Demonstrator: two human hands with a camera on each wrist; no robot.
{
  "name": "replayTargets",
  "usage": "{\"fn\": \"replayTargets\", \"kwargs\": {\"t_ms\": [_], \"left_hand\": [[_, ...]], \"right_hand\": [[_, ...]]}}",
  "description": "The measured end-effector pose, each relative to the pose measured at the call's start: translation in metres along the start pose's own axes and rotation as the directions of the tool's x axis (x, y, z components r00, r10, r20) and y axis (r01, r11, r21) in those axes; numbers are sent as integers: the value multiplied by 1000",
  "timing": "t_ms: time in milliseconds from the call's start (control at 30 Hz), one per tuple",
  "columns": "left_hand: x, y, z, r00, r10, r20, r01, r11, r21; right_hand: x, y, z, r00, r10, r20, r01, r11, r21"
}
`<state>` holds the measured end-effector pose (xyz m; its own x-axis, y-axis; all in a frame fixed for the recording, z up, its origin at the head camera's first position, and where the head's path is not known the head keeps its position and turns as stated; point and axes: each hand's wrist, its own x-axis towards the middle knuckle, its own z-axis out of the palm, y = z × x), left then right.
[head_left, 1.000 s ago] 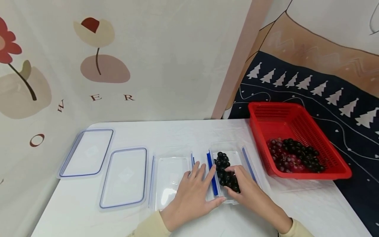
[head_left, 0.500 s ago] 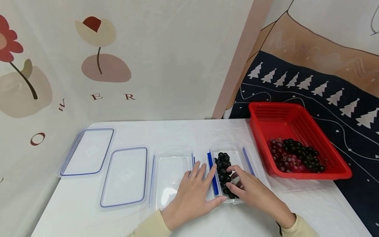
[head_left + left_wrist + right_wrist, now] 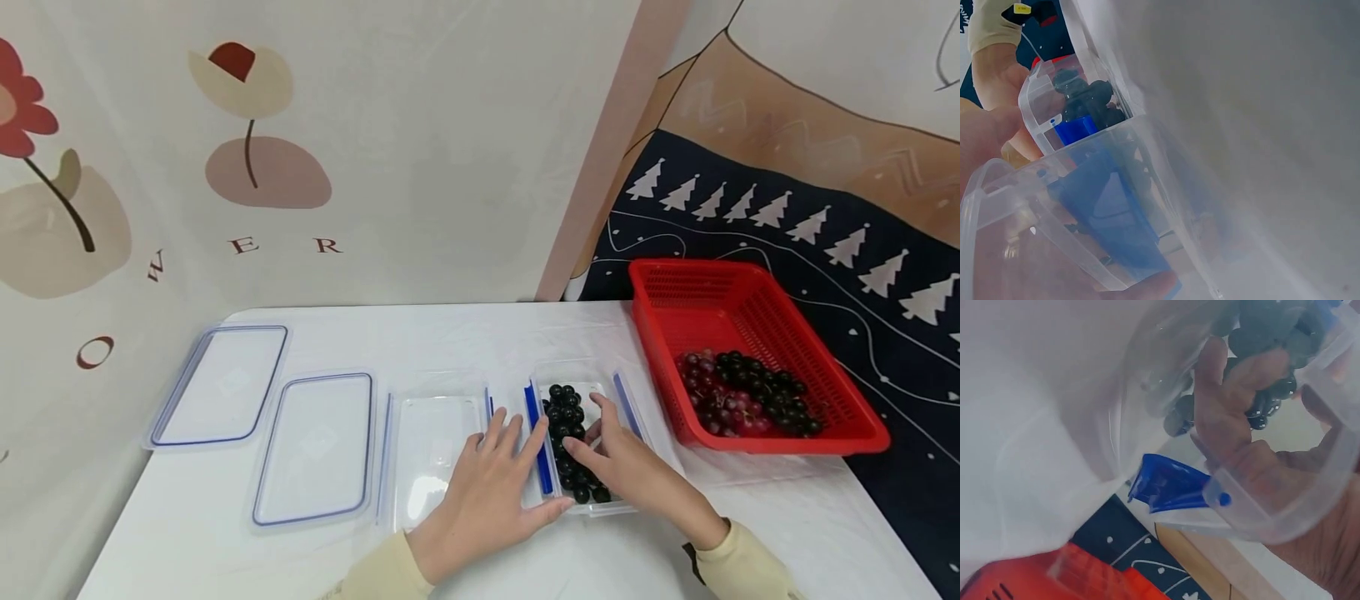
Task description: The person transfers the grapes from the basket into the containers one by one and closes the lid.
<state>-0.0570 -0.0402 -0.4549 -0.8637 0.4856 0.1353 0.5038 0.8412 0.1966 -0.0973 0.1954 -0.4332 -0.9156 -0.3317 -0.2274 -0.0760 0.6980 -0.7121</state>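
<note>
Left hand point(image 3: 491, 483) spread wide and palm down, with nothing gripped, reaching across the near right part of the left-hand box point(image 3: 438, 425); forefinger at the blue flap point(image 3: 545, 477) on the facing side of the right-hand box point(image 3: 573, 368), thumb tip by its near left corner. Right hand point(image 3: 630, 467) apart from the other, over the right-hand box, with thumb at the edge of the black grapes point(image 3: 564, 412) and forefinger lifted away from thumb; no pinch seen between those two, and no telling whether the lower, bent fingers touch a grape. Black grapes lying lengthwise down inside the right-hand box, along its left side.

Looks only partly done, to judge by the layout. Done: black grapes inside one box, perhaps needing a little settling. Remaining, probably: lids point(image 3: 318, 450) off and flat on the tabletop point(image 3: 577, 567) to the left, grapes visible in just one box, more fruit in the red basket point(image 3: 716, 308) at the right.

By count: two clear boxes side by side; two lids in sight; one basket; apparently one bunch in the box; in the basket, two touching patches by colour, red grapes point(image 3: 738, 408) and dark grapes point(image 3: 768, 383). Single grapes too crowded and partly hidden to number.
</note>
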Motion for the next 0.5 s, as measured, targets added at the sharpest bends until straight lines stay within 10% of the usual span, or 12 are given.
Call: {"fn": "replayTargets", "kwargs": {"t_ms": [500], "left_hand": [[-1, -1, -1, 1000, 30, 3, -29, 999, -24]], "right_hand": [[16, -1, 4, 996, 91, -23, -88, 992, 86]]}}
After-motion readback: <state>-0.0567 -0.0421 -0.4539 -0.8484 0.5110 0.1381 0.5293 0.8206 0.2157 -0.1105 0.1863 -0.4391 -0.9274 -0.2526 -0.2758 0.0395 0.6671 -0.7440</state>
